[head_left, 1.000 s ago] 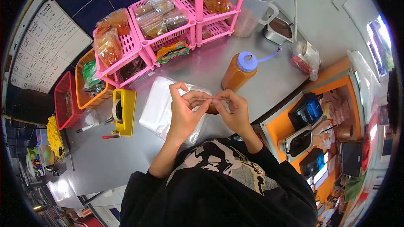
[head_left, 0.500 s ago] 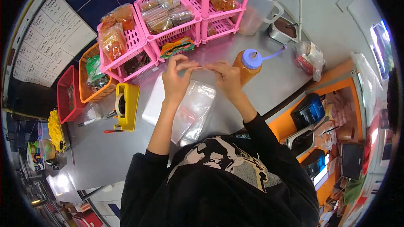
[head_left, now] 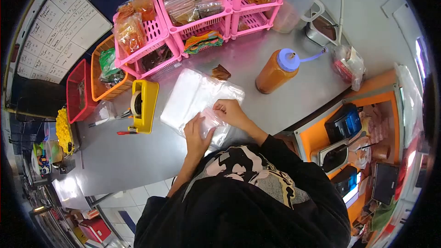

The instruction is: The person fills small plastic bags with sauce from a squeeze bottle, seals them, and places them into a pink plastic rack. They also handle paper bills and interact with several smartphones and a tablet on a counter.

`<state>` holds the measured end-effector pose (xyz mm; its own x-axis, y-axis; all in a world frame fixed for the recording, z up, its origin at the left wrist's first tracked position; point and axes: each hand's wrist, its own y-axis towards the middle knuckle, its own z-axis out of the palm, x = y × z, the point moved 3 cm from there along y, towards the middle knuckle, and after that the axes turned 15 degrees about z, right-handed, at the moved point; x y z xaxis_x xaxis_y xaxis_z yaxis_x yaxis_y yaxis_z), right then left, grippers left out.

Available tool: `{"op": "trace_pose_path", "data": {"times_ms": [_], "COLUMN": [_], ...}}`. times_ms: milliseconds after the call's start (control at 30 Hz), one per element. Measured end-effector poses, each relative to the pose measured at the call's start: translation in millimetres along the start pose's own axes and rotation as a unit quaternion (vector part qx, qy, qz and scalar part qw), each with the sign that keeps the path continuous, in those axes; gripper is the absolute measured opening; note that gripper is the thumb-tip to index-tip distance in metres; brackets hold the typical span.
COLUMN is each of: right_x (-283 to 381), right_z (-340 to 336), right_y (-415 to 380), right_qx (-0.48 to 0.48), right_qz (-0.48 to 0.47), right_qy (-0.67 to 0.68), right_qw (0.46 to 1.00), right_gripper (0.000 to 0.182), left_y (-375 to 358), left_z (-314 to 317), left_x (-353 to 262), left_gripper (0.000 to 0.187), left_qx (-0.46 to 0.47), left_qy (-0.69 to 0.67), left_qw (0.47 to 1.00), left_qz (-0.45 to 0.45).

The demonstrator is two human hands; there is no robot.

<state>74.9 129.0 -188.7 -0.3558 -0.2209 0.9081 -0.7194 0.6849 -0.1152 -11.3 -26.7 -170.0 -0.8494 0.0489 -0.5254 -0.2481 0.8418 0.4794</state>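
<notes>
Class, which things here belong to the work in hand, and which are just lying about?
In hand or likely used:
clear bag
stacked plastic bags
squeeze bottle
brown packet

Apparently just lying about:
yellow tape dispenser
red pen
orange basket

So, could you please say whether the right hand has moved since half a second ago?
Yes, the right hand has drawn back from the purple-capped, brown-filled plastic bottle toward the person.

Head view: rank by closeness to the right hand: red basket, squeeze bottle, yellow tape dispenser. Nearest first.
From the right hand:
1. Squeeze bottle, to its right and farther back.
2. Yellow tape dispenser, to its left.
3. Red basket, far left, past the dispenser.
</notes>
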Motion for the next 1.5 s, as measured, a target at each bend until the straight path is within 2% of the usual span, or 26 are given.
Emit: {"op": "trace_pose_path", "data": {"times_ms": [67, 133, 200, 300, 367, 500, 600, 667, 700, 767, 867, 900, 933, 967, 1000, 1033, 1067, 1167, 1300, 1367, 1500], "right_x": [6.0, 4.8, 5.2, 12.4, 14.1, -3.1, 1.2, 10.8, 12.0, 15.7, 16.9, 19.1, 28.8, 39.2, 46.0, 50.1, 52.8, 56.3, 40.2, 45.0, 57.5], "right_z": [-7.5, -7.0, -6.1, -4.2, -2.1, -2.5, -17.1, -27.8, -30.1, -40.4, -52.1, -56.9, -63.4, -67.6, -69.3, -67.8, -65.9, -66.4, -58.9, -60.0, -58.9], "right_y": [-2.0, -2.0, -1.9, -3.5, -1.5, 1.4, -1.7, -3.9, -5.1, -6.0, -6.6, -9.7, -14.5, -19.1, -23.9, -29.4, -35.3, -52.7, -59.0, -61.3, -63.9], "right_qx": [0.072, 0.079, 0.086, 0.090, 0.068, 0.057, 0.000, -0.116, -0.116, -0.156, -0.183, -0.183, -0.192, -0.199, -0.199, -0.135, -0.071, -0.048, -0.008, 0.034, 0.056], "right_qz": [0.081, 0.061, 0.039, 0.057, 0.026, 0.081, 0.089, -0.030, -0.029, 0.083, 0.133, 0.133, 0.081, 0.029, 0.029, 0.053, 0.078, 0.123, 0.137, 0.117, 0.109], "right_qy": [0.078, 0.090, 0.103, 0.055, -0.047, -0.012, 0.016, -0.049, -0.050, 0.003, -0.001, -0.001, -0.020, -0.038, -0.038, 0.037, 0.111, 0.143, 0.143, 0.130, 0.199], "right_qw": [0.991, 0.991, 0.990, 0.993, 0.996, 0.995, 0.996, 0.992, 0.992, 0.984, 0.974, 0.974, 0.978, 0.979, 0.979, 0.989, 0.988, 0.981, 0.980, 0.984, 0.972], "right_gripper": [0.012, 0.014, 0.016, 0.024, 0.030, 0.025, 0.019, 0.017, 0.017, 0.013, 0.013, 0.013, 0.014, 0.016, 0.016, 0.018, 0.020, 0.024, 0.022, 0.019, 0.012], "left_y": [-4.0, -5.5, -6.9, -10.7, -9.3, -4.0, 5.2, 15.5, 20.6, 30.1, 41.4, 43.7, 46.0, 50.6, 55.4, 59.0, 62.8, 64.7, 58.4, 56.5, 56.0], "left_z": [2.5, 3.2, 3.3, 4.0, 2.5, 0.5, -5.0, -11.0, -13.6, -16.0, -16.1, -12.5, -7.5, -3.5, 1.1, 3.1, 2.2, 5.9, 2.2, -1.5, -1.3], "left_x": [2.8, 4.1, 5.3, 5.8, 4.2, 1.9, -7.4, -17.3, -22.1, -30.4, -40.3, -40.6, -42.0, -46.8, -51.9, -55.0, -58.5, -59.6, -59.3, -57.4, -49.1], "left_gripper": [0.052, 0.042, 0.043, 0.045, 0.046, 0.049, 0.050, 0.051, 0.049, 0.048, 0.042, 0.037, 0.032, 0.032, 0.029, 0.026, 0.022, 0.019, 0.013, 0.011, 0.009], "left_qx": [-0.014, -0.029, -0.033, -0.042, -0.049, -0.011, -0.018, -0.034, -0.042, -0.050, -0.066, -0.033, 0.001, 0.001, -0.047, -0.093, -0.094, -0.097, -0.067, -0.011, -0.035], "left_qy": [-0.011, -0.011, -0.008, -0.016, -0.026, -0.015, -0.003, 0.008, 0.004, 0.001, -0.065, -0.148, -0.231, -0.231, -0.311, -0.389, -0.428, -0.486, -0.496, -0.497, -0.497], "left_qw": [1.000, 0.999, 0.999, 0.998, 0.997, 1.000, 1.000, 0.999, 0.999, 0.999, 0.996, 0.988, 0.970, 0.970, 0.944, 0.910, 0.891, 0.859, 0.855, 0.850, 0.851], "left_qz": [-0.001, 0.032, 0.043, 0.052, 0.050, 0.024, 0.015, 0.016, 0.018, 0.020, 0.017, -0.031, -0.079, -0.079, -0.095, -0.110, -0.119, -0.129, -0.138, -0.176, -0.164]}}
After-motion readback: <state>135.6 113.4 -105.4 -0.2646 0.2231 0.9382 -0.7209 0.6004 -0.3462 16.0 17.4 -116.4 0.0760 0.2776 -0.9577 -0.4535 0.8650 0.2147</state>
